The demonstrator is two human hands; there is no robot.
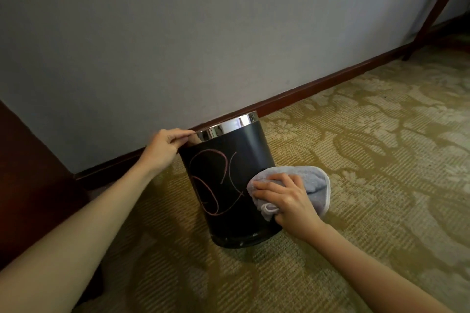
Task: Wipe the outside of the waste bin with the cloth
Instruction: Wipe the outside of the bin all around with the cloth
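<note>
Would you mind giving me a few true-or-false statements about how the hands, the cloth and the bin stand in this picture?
1. The left hand holds the waste bin at its shiny metal rim. True.
2. The right hand presses a grey cloth against the bin's dark side. True.
3. The bin lies flat on its side on the carpet. False: it stands on its base, tilted.
4. The bin's side is free of marks. False: pink scribbles cover it.
5. The cloth lies over the scribbles. False: it sits to their right.

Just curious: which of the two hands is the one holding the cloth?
The right hand grips the grey cloth against the black bin's side; the left hand only pinches its shiny rim.
</note>
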